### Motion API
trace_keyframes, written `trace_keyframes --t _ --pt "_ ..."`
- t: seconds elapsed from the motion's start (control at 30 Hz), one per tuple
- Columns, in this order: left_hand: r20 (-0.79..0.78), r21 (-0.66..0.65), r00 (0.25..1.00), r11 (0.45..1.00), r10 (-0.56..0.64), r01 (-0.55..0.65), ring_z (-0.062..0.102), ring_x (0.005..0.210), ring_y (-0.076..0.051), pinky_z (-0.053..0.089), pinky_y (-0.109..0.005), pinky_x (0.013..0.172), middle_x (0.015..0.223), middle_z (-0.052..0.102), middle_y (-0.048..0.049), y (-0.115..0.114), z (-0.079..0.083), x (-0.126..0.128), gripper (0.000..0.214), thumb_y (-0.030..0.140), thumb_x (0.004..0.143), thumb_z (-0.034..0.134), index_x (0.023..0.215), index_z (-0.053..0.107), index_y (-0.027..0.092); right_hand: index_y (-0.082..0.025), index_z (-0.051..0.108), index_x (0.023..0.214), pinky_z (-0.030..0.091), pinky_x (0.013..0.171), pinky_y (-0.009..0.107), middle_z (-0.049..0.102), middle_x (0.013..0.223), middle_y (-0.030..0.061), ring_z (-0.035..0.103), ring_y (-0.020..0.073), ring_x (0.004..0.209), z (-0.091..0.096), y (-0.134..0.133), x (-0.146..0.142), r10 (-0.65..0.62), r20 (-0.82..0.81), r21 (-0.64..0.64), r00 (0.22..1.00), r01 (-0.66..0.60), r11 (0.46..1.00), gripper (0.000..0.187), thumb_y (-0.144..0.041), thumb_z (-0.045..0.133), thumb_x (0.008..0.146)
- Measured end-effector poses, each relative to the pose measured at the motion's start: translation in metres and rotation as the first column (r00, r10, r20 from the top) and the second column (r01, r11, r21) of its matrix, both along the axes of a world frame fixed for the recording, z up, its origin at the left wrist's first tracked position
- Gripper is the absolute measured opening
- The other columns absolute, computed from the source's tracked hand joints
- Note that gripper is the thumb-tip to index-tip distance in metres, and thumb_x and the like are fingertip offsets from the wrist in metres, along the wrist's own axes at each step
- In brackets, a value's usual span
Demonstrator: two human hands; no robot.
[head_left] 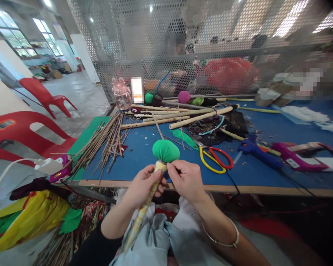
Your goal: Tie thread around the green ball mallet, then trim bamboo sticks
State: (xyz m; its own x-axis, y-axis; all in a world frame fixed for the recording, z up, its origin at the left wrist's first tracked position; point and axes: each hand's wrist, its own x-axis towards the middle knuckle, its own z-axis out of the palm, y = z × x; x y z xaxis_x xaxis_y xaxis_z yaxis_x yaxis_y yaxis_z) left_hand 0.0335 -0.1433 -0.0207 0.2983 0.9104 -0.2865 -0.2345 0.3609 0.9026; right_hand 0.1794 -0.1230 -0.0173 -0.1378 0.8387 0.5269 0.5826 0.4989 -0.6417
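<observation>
Green ball [165, 150] of gathered cloth at the upper end of a yellow-and-white stick [138, 218], raised over the near edge of a blue table [138, 162]. Tilted, with the lower end slanting down toward the lap. Gripped just below the ball by the left hand [142, 186], with thumb and fingers wrapped around the wood. Worked from the other side by the right hand [187, 180], with thumb and forefinger drawn narrow, tip to tip, at the ball's lower edge; too small to tell what, if anything, between those tips. Worn on the right forearm, a thin pale bracelet [222, 241].

Spread across the table to the left, loose twigs [107, 142]; farther back, pale bamboo poles [204, 117] lying across one another. Just right of the ball, scissors [216, 159] with yellow and red handles, beside a green cloth scrap [185, 139]. Farther right, a blue glue gun [262, 152] near a purple-and-white power strip [301, 158]. Along the back, a pink ball [184, 97] and an eared pink bottle [121, 94], before a perforated metal screen [115, 40]. Off to the left, red chairs [24, 135]; below them, a yellow bag [33, 214] near the floor.
</observation>
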Motion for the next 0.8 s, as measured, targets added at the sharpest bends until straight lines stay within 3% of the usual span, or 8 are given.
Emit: trace_keyframes --t 0.13,0.27,0.47,0.63,0.7,0.8 --pt "0.033 0.043 0.999 0.999 0.016 -0.018 0.034 0.033 -0.001 0.027 -0.011 0.030 0.058 0.048 0.0066 -0.005 0.007 0.002 0.029 0.044 0.078 0.055 0.083 0.043 0.018 -0.017 0.042 0.047 0.028 0.047 0.021 0.039 0.045 -0.0042 0.037 0.0069 0.044 0.003 -0.002 -0.005 -0.058 -0.047 0.030 0.997 0.060 0.998 0.034 -0.019 0.049 0.080" --pt "0.041 0.048 0.999 0.999 0.017 -0.019 0.033 0.033 -0.001 0.027 -0.012 0.030 0.057 0.047 0.0071 -0.005 0.008 0.002 0.030 0.046 0.077 0.055 0.082 0.043 0.019 -0.017 0.043 0.047 0.028 0.047 0.021 0.040 0.046 -0.0043 0.037 0.0067 0.044 0.008 -0.001 -0.006 -0.024 -0.031 0.062 0.999 0.026 0.998 0.032 -0.019 0.048 0.079" --pt "0.028 0.043 0.998 0.998 0.047 -0.048 0.034 0.033 -0.001 0.026 -0.012 0.030 0.056 0.048 0.0069 -0.002 0.007 0.000 0.032 0.047 0.076 0.056 0.080 0.041 0.019 -0.016 0.043 0.045 0.028 0.047 0.021 0.037 0.045 -0.0046 0.036 0.0067 0.045 0.006 0.004 -0.005 0.017 -0.076 -0.021 0.997 -0.018 1.000 0.035 -0.020 0.048 0.080" --pt "0.044 0.048 0.998 0.998 0.049 -0.051 0.032 0.033 -0.001 0.025 -0.011 0.030 0.056 0.048 0.0073 -0.001 0.013 -0.001 0.032 0.048 0.076 0.056 0.078 0.041 0.020 -0.014 0.054 0.051 0.027 0.043 0.020 0.040 0.046 -0.0039 0.034 0.0071 0.046 0.013 0.008 -0.002 -0.001 -0.209 -0.252 0.978 -0.053 0.966 0.033 -0.033 0.053 0.079" --pt "0.058 0.041 0.998 0.998 0.041 -0.043 0.032 0.032 -0.001 0.025 -0.012 0.029 0.055 0.048 0.0074 -0.002 0.012 -0.002 0.031 0.047 0.076 0.056 0.078 0.041 0.020 -0.014 0.057 0.051 0.026 0.041 0.020 0.041 0.044 -0.0040 0.033 0.0069 0.044 0.017 0.011 0.003 -0.027 -0.246 -0.374 0.969 -0.069 0.925 0.031 -0.036 0.058 0.073" --pt "0.079 0.032 0.996 0.999 0.032 -0.034 0.033 0.032 -0.001 0.025 -0.012 0.029 0.055 0.050 0.0068 -0.003 0.009 -0.002 0.030 0.046 0.077 0.055 0.081 0.042 0.020 -0.015 0.054 0.048 0.024 0.038 0.020 0.040 0.041 -0.0051 0.031 0.0062 0.040 0.022 0.017 0.011 0.026 -0.307 -0.525 0.951 -0.192 0.830 0.030 -0.037 0.063 0.067"
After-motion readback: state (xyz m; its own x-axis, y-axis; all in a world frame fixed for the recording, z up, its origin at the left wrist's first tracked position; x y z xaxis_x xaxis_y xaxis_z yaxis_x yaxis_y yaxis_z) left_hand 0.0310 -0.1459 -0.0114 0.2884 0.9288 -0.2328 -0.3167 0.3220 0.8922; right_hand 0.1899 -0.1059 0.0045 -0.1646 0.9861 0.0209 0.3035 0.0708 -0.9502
